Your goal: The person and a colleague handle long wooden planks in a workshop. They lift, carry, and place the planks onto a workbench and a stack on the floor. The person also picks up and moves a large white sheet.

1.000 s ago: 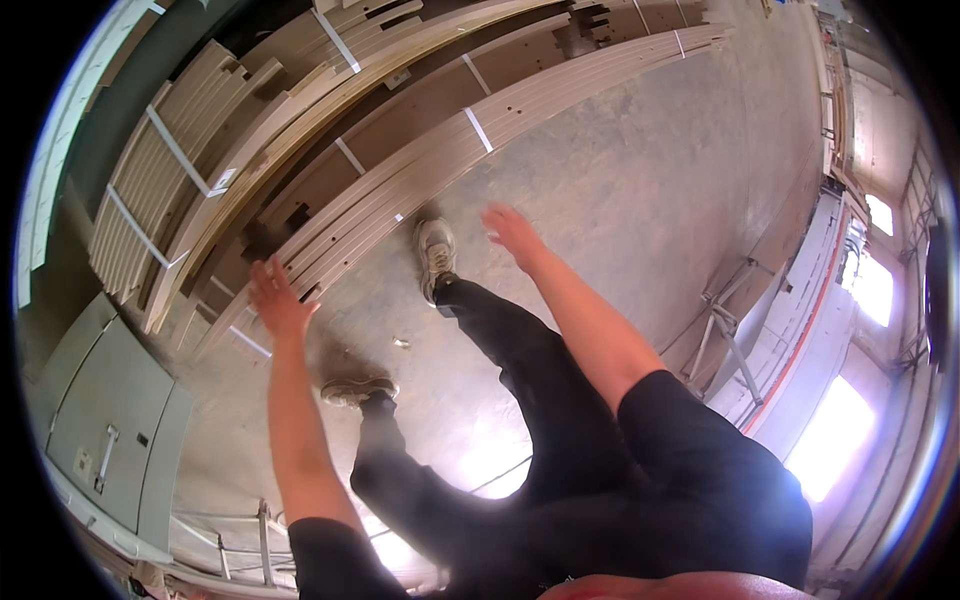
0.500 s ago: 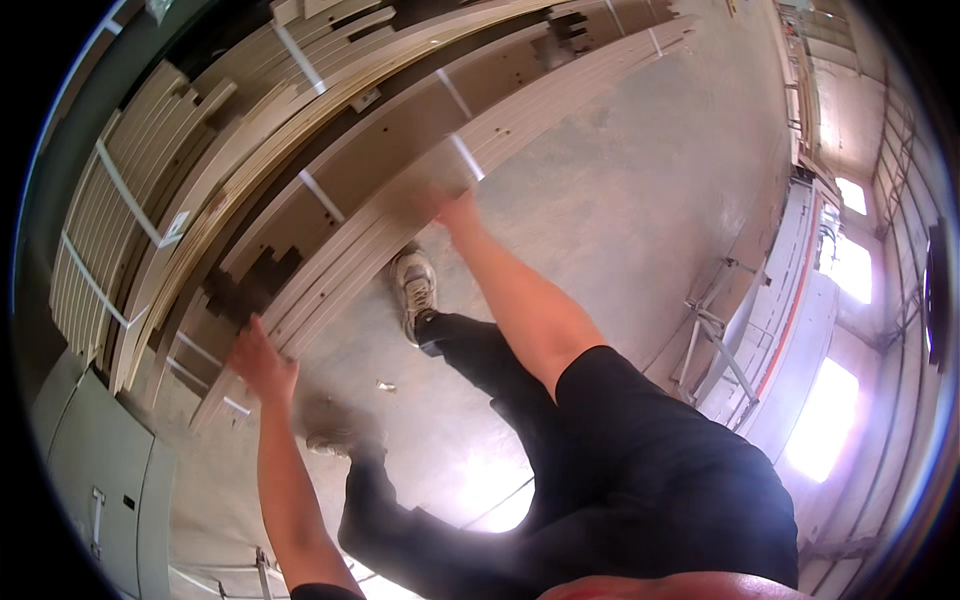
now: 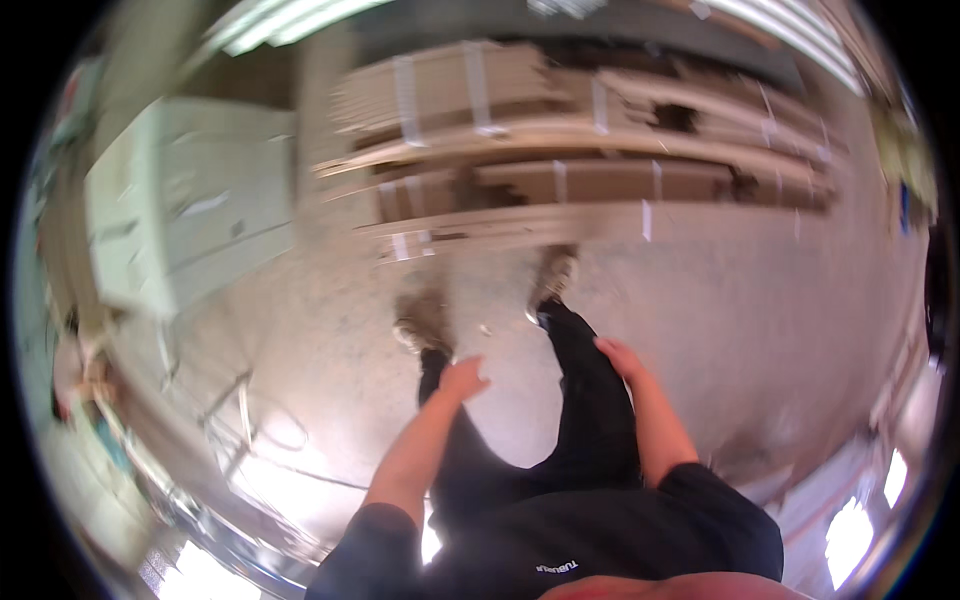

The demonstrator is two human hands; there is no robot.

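My left hand (image 3: 465,379) hangs over my left leg, its thumb apart from the fingers and nothing in its grasp. Beside my right thigh is my right hand (image 3: 621,357), slightly blurred, with loosely stretched fingers and no object in it. Both hands are well short of the stack of long brown boards (image 3: 520,222), which lies on the floor just beyond my shoes. White straps (image 3: 646,221) bind the boards in bundles. Further back in the stack, a thicker strapped bundle (image 3: 440,95) shows several layered edges.
A pale grey-green cabinet (image 3: 225,210) stands to the left of the stack. Thin metal frame legs (image 3: 243,410) rest on the concrete floor (image 3: 330,300) at lower left. A small light scrap (image 3: 486,329) lies between my feet.
Both hands have come away from the boards and drawn back toward my body. My view has turned left, so the stack now lies straight across ahead and the cabinet shows more fully.
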